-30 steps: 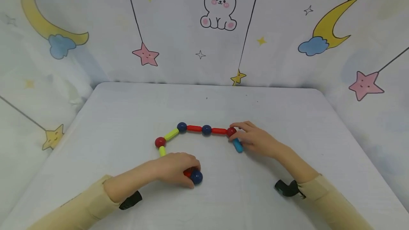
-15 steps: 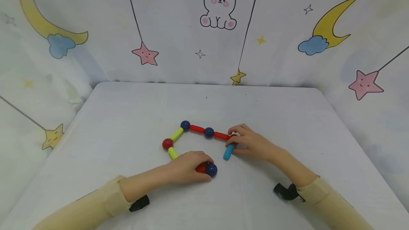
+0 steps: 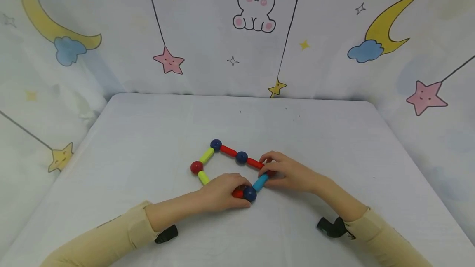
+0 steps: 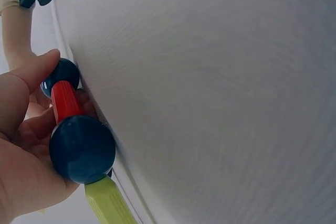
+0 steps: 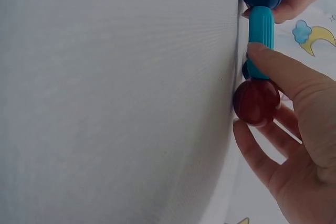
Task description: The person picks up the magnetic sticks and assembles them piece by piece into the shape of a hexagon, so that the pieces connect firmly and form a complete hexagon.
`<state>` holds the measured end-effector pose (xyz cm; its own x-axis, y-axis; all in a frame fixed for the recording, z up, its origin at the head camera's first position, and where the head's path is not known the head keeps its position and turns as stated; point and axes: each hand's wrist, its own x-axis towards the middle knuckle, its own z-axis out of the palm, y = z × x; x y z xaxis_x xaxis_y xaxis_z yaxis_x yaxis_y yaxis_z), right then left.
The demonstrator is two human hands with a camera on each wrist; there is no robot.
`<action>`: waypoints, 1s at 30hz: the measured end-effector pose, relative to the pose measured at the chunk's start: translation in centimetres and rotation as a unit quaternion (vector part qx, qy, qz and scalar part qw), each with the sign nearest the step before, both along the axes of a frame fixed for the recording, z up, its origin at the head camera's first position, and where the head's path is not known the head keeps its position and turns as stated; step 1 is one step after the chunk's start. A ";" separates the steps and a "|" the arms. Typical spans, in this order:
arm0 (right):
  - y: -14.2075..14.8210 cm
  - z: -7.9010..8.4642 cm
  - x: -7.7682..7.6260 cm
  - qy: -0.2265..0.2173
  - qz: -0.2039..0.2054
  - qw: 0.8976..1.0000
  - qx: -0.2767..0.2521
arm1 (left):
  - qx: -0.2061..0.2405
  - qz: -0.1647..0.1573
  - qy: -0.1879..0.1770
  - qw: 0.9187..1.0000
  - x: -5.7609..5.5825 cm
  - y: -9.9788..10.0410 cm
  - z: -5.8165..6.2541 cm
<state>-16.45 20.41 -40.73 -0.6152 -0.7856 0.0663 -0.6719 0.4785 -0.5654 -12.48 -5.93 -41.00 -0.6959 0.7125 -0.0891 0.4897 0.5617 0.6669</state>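
Toy balls and rods form a ring on the white table. My left hand [image 3: 222,193] holds its near corner, thumb on a blue ball [image 3: 250,194] and fingers curled by a short red rod [image 4: 66,100]. Another blue ball [image 4: 82,149] joins that rod to a lime rod [image 4: 109,203]. At the ring's right corner my right hand [image 3: 293,173] holds a red ball [image 5: 256,102], its thumb pressing the light-blue rod [image 3: 260,182]. That rod's free end meets the blue ball at my left hand. Fingers partly cover the red ball in the head view.
Along the ring's far side lie two red rods [image 3: 228,151], a blue ball [image 3: 241,158] and a corner blue ball [image 3: 216,145]. A red ball [image 3: 196,167] sits at the left. Printed cloth [image 3: 208,32] hangs behind the table [image 3: 167,118].
My left hand slid right with its end of the chain. My right hand drew the red ball nearer and swung the light-blue rod round until it met the blue ball.
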 end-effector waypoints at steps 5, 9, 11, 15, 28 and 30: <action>-0.1 0.1 -0.2 -0.008 -0.004 1.000 0.010 | 0.004 -0.001 0.000 1.000 -0.1 0.0 0.1; -0.6 0.2 -0.6 -0.011 -0.028 0.999 0.015 | 0.012 0.001 -0.007 1.000 -0.3 0.0 0.3; -1.0 0.2 -1.0 -0.014 -0.051 0.999 0.006 | 0.016 0.004 0.000 1.000 -0.5 -0.1 0.6; -2.7 0.2 -2.1 -0.028 -0.105 0.994 -0.003 | 0.018 0.033 0.057 0.998 -1.5 -1.0 1.5; -5.9 -0.3 -3.6 0.010 -0.133 0.986 0.097 | -0.036 0.171 0.075 0.982 -8.1 -5.6 0.7; -5.8 -0.3 -3.7 0.008 -0.134 0.987 0.091 | -0.028 0.171 0.067 0.983 -8.5 -5.5 0.5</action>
<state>-20.19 14.63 -41.07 -0.8029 -0.5940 -0.0498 -0.5149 0.7333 -0.4440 -21.00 -11.47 -40.48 -0.9019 0.4318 -0.0119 0.3479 0.7423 0.5726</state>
